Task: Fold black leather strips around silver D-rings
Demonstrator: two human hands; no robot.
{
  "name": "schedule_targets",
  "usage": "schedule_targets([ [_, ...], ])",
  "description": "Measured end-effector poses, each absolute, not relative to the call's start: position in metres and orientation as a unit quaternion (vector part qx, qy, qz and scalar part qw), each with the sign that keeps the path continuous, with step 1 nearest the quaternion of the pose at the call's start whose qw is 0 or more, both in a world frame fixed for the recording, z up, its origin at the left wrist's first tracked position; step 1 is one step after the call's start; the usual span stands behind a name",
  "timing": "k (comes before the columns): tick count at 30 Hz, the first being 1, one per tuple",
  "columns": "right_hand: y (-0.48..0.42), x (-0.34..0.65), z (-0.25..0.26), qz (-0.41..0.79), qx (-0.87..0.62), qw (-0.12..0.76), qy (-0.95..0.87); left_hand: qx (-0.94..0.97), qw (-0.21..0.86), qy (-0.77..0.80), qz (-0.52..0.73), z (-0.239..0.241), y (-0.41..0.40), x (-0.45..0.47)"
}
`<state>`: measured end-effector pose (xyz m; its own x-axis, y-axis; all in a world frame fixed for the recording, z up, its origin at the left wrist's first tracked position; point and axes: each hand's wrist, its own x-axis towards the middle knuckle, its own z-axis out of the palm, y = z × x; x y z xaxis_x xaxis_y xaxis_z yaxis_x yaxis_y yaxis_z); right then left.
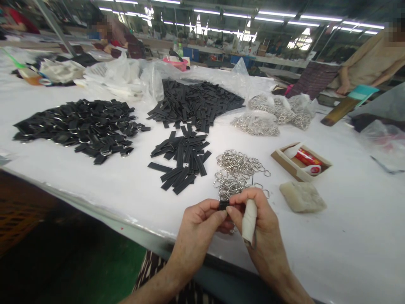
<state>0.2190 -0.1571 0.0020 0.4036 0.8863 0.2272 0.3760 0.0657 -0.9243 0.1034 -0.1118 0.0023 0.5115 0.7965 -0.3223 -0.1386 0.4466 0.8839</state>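
My left hand (199, 223) and my right hand (261, 228) meet near the table's front edge, fingertips pinched on a short black strap (224, 205). The strap looks folded, and fingers cover its ends. A tool with a white-wrapped handle (249, 221) also rests in my right hand; a bit of dark metal shows at its lower end, but I cannot tell its kind. Just beyond my fingers lie loose metal rings (238, 162). Flat black straps (186, 156) are strewn to the left of them.
Further left is a heap of black straps with rings (91, 126); a larger strap pile (196, 101) lies behind. Bags of rings (256, 122), a small cardboard box (287, 162) and a whitish block (302, 197) are on the right. A person (373, 59) stands beyond the table.
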Motion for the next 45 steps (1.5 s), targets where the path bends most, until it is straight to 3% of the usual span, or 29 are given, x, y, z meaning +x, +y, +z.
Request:
schedule_targets([
  [7,-0.155,0.220,0.000,0.232,-0.651,0.527,-0.495,0.491,0.713,0.431,0.254,0.006,-0.105,0.102],
  [12,-0.153,0.221,0.001,0.239,-0.648,0.526,-0.497,0.554,0.624,0.435,0.339,0.002,-0.105,0.098],
  [20,-0.151,0.219,0.004,0.247,-0.658,0.531,-0.473,0.405,0.781,0.356,0.315,-0.003,-0.106,0.104],
  [45,-0.152,0.219,0.001,0.240,-0.676,0.497,-0.489,0.383,0.773,0.395,0.318,-0.003,-0.107,0.106],
])
